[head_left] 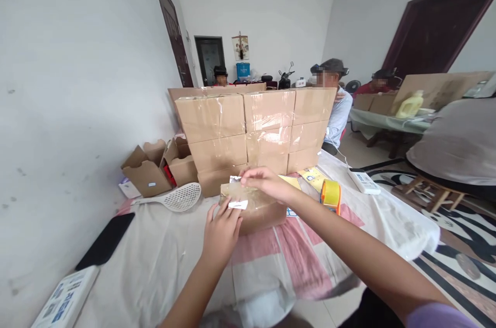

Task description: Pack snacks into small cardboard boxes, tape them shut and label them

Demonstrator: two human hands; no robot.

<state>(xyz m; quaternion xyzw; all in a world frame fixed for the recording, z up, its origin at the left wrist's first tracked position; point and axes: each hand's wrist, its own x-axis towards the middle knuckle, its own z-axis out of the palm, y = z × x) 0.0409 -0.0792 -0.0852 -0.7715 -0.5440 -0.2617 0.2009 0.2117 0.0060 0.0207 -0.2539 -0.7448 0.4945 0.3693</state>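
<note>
A taped cardboard box lies on the cloth-covered table in front of me. My left hand rests on its near left edge with the fingers spread, fingertips beside a white paper label on the box top. Over the far part of the top, my right hand has its thumb and fingers brought together at a small white slip. Part of the slip is hidden by the fingers. To the right stands a yellow and orange tape dispenser, apart from both hands.
Stacked taped boxes form a wall behind the box. At the left are open cardboard cartons, a white perforated scoop and a black flat object. A white power strip lies at the right; people sit beyond.
</note>
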